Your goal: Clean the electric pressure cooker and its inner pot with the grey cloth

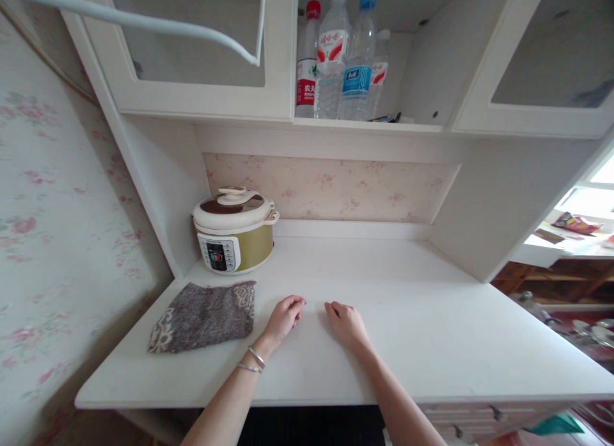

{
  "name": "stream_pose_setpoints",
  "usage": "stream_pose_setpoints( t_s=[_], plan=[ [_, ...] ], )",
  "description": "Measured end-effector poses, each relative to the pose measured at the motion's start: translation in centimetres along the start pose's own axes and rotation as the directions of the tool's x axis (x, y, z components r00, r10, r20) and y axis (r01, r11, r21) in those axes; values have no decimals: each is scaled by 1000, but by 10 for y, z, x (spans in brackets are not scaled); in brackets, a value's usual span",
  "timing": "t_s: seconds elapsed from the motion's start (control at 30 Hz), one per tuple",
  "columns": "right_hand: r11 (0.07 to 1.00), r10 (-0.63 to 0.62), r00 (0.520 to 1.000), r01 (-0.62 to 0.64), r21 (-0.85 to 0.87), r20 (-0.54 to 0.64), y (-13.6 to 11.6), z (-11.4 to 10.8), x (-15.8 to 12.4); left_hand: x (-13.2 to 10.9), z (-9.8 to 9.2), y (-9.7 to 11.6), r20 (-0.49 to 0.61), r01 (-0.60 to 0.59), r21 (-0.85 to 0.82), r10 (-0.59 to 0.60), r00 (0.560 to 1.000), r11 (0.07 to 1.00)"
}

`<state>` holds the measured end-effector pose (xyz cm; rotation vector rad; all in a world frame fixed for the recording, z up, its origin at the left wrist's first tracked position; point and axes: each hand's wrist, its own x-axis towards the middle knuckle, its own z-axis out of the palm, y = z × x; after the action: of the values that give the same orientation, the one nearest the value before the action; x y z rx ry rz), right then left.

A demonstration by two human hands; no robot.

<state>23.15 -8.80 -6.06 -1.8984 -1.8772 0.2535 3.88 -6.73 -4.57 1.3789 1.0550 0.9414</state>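
Observation:
My left hand (284,317) rests on the white desktop (407,331), its fingers curled closed with nothing showing in them. Bracelets circle that wrist. A short gap to the right, my right hand (347,323) also lies on the desktop in a loose fist, and no object shows in it. Nearest to my left hand is a folded grey-brown cloth (204,318) with pale patterned ends, lying flat and apart from the fingers. Behind the cloth stands an electric pressure cooker (254,244) with a white lid, green body and front control panel.
Overhead, an open cupboard shelf (417,121) holds several plastic bottles (330,62). Glass-fronted cabinet doors (206,100) flank it. A white curved rail (158,27) crosses the upper left. Drawers (480,413) sit under the desk's front edge, and cluttered shelves (566,276) stand at far right.

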Motion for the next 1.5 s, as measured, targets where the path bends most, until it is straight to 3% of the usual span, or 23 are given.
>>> stream_pose_setpoints(
  t_s=[1.5],
  plan=[
    [1000, -21, 999, 21, 17, -31, 5, 6, 2, 2, -2, -6, 34, -28, 1, 27, 999, 1000]
  ],
)
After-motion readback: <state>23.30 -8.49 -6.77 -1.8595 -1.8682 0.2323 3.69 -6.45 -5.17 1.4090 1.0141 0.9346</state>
